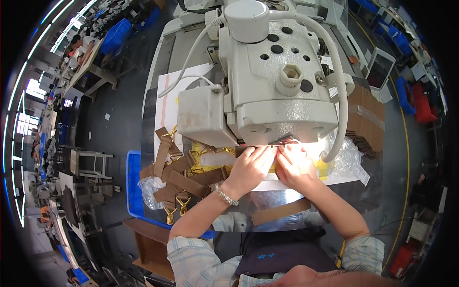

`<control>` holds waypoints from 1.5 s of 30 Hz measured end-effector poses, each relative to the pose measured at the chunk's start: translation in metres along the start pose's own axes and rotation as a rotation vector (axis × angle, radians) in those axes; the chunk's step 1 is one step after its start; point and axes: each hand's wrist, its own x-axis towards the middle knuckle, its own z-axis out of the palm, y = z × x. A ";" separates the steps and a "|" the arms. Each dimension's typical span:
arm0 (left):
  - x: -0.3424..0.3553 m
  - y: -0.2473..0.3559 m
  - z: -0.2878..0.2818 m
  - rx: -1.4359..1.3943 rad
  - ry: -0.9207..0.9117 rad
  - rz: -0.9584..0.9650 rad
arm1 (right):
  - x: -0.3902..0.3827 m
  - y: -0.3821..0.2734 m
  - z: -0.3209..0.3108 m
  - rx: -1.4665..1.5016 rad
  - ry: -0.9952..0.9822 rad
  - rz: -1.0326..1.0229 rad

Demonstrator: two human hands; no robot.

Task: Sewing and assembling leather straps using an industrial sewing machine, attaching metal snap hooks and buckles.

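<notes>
Big workroom w/ a dark floor (103, 138) & long bright lights (36, 45), far off to the L of the fingers. Also far L, another person (86, 50) is at a bench. Close up, a shiny table (291, 197) sits under the hands, w/ a white sheet (267, 185) on it.

Just past the fingertips is a big white machine (287, 112), & a bright light shines down by them. L hand (251, 170) & R hand (296, 167) are side by side, fingers bent, tips near each other at the machine's low front edge. Can't tell if the fingers of either hand grip anything, b/c the tips are part hidden. L wrist has a bead bracelet (225, 195).

L of the fingers is a messy pile of brown straps (189, 184) w/ gold clips (183, 206). Past the pile, more to the L, are a clear bag (151, 191) & a blue bin (135, 186). On the body side of the fingers, apart from them, 1 flat brown strip (281, 212) lies on the table. Just R of the R hand's fingers is crinkly clear plastic (345, 158), & past that a stack of brown pcs (366, 119).
</notes>
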 end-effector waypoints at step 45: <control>-0.021 -0.007 0.009 -0.263 -0.320 -0.241 | 0.046 0.054 -0.054 0.863 -0.772 0.271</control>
